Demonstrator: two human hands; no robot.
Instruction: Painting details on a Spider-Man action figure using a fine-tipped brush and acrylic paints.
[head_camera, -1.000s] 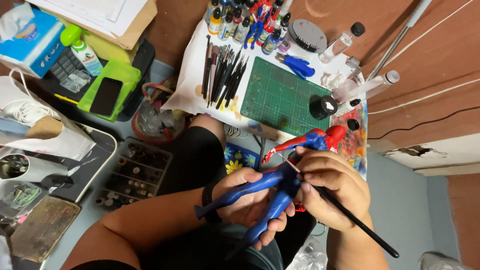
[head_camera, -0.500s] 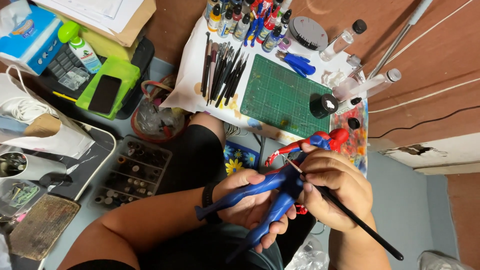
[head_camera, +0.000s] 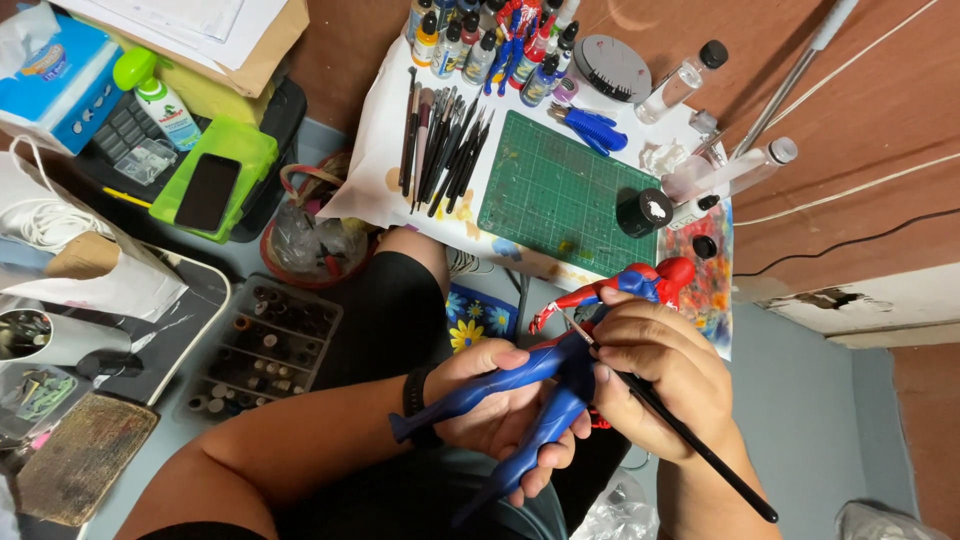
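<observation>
A red and blue action figure (head_camera: 560, 370) lies across my lap, head toward the table. My left hand (head_camera: 495, 405) grips its blue legs from below. My right hand (head_camera: 660, 375) holds a thin black paintbrush (head_camera: 700, 450) like a pen, with the tip touching the figure's torso and the handle pointing down to the right.
A green cutting mat (head_camera: 565, 195) lies on a paper-covered table with a row of brushes (head_camera: 440, 140), paint bottles (head_camera: 490, 45), a blue tool (head_camera: 590, 130) and a black jar (head_camera: 645, 212). A compartment box (head_camera: 265, 345), a phone (head_camera: 207, 192) and a tissue box (head_camera: 55, 75) are at left.
The hands and the figure have barely moved; the brush tip shifted slightly on the torso.
</observation>
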